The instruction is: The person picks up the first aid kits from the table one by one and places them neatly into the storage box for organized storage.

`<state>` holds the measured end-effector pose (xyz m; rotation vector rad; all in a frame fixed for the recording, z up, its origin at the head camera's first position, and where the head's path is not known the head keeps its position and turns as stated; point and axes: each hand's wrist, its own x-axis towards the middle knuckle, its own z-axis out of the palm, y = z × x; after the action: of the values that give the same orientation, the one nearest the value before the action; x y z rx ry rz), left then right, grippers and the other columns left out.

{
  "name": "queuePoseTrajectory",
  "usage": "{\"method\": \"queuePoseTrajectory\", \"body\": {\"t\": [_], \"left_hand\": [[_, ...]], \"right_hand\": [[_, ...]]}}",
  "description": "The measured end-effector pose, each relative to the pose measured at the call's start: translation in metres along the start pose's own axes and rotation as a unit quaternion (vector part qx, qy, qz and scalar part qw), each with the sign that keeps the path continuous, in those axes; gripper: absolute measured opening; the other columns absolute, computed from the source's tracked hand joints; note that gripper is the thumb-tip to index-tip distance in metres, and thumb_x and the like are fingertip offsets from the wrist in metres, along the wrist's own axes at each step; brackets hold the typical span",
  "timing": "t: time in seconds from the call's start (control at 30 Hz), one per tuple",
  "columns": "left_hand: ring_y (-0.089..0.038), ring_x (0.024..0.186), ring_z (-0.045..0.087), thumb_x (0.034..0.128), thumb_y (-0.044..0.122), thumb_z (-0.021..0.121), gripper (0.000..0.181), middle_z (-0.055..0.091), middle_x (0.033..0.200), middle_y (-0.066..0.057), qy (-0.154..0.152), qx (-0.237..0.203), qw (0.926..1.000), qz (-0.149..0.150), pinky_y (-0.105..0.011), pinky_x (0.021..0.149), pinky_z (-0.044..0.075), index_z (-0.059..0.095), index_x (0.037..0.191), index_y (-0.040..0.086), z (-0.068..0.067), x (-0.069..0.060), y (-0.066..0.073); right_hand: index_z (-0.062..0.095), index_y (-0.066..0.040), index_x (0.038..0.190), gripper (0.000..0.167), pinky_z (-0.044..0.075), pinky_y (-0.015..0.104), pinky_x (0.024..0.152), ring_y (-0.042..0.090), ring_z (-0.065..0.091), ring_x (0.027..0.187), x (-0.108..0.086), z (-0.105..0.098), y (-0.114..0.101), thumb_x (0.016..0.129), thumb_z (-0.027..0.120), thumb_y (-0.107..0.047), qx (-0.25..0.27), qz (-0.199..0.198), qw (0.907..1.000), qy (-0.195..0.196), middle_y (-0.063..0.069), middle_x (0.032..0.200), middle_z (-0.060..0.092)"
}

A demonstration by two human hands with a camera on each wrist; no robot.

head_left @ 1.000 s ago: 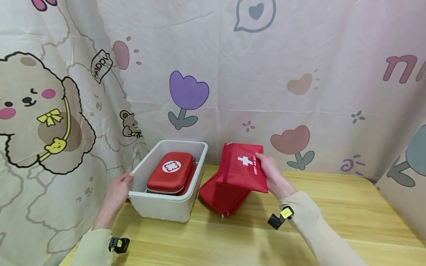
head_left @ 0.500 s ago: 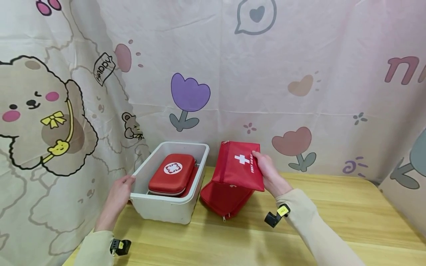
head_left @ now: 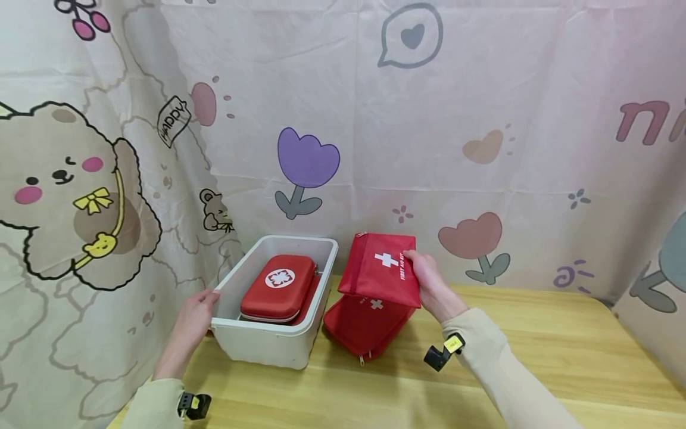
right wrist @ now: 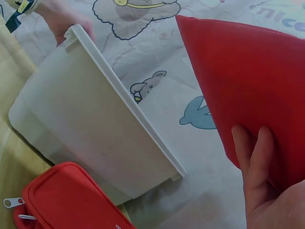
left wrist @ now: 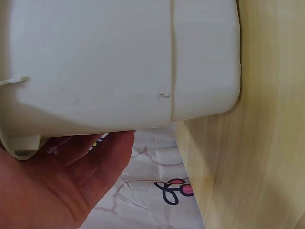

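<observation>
My right hand (head_left: 431, 283) pinches the right edge of a flat red zip pouch (head_left: 370, 262) marked FIRST AID KIT with a white cross. In the right wrist view, fingers (right wrist: 261, 152) lie along the underside of this pouch (right wrist: 248, 81). Below it on the table lies another red zipped case (head_left: 364, 333), partly covered from the head camera. My left hand (head_left: 192, 316) grips the near-left rim of a white plastic bin (head_left: 268, 342); in the left wrist view its fingers (left wrist: 112, 157) touch the wall under the rim. Inside the bin a red hard case (head_left: 278, 292) with a white round emblem rests on another red item.
The wooden table (head_left: 514, 345) reaches to the right and front. A printed curtain (head_left: 396, 119) hangs behind and along the left side. The lower red case stands close to the bin's right wall.
My right hand has shifted slightly left with the pouch, showing more of the lower case's white print. My left hand stays on the bin rim. The head view has tilted up a little.
</observation>
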<state>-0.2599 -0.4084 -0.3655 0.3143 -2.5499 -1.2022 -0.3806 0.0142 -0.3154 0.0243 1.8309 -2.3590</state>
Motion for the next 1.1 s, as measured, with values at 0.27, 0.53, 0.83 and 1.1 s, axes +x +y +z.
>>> {"method": "queuePoseTrajectory", "body": {"t": [0.27,0.53,0.83,1.1], "left_hand": [[-0.035,0.097,0.054,0.1076,0.033,0.03,0.051,0.056,0.111,-0.026,-0.008,-0.026,0.9995,-0.017,-0.035,0.069,0.049,0.054,0.123,-0.009,0.003,-0.003,0.001],[-0.031,0.09,0.054,0.1072,0.031,0.031,0.048,0.057,0.103,-0.023,0.006,-0.017,0.9998,-0.009,-0.034,0.067,0.047,0.057,0.116,-0.008,0.002,-0.002,0.002],[-0.028,0.086,0.056,0.1071,0.031,0.032,0.047,0.059,0.102,-0.023,0.011,-0.025,0.9996,-0.011,-0.034,0.063,0.05,0.057,0.118,-0.008,0.003,-0.002,0.001],[-0.029,0.087,0.056,0.1073,0.032,0.031,0.049,0.058,0.105,-0.024,0.006,-0.031,0.9994,-0.015,-0.035,0.064,0.05,0.055,0.121,-0.008,0.003,-0.003,0.002]], "right_hand": [[0.046,0.001,0.124,0.031,0.056,0.024,0.068,0.01,0.065,0.073,0.001,0.002,0.002,0.104,0.045,-0.022,0.012,-0.001,0.9999,-0.008,0.004,0.092,0.061],[0.041,0.0,0.136,0.042,0.056,0.026,0.071,0.011,0.066,0.078,0.004,0.008,0.0,0.104,0.046,-0.026,0.006,0.012,0.9998,-0.013,0.007,0.105,0.059],[0.04,-0.002,0.14,0.046,0.056,0.029,0.075,0.014,0.066,0.085,0.007,0.015,0.0,0.104,0.046,-0.03,-0.004,0.019,0.9997,-0.018,0.011,0.118,0.057],[0.042,-0.001,0.137,0.043,0.056,0.029,0.074,0.014,0.066,0.082,0.009,0.024,0.002,0.105,0.045,-0.03,-0.001,0.014,0.9997,-0.022,0.011,0.115,0.059]]}}
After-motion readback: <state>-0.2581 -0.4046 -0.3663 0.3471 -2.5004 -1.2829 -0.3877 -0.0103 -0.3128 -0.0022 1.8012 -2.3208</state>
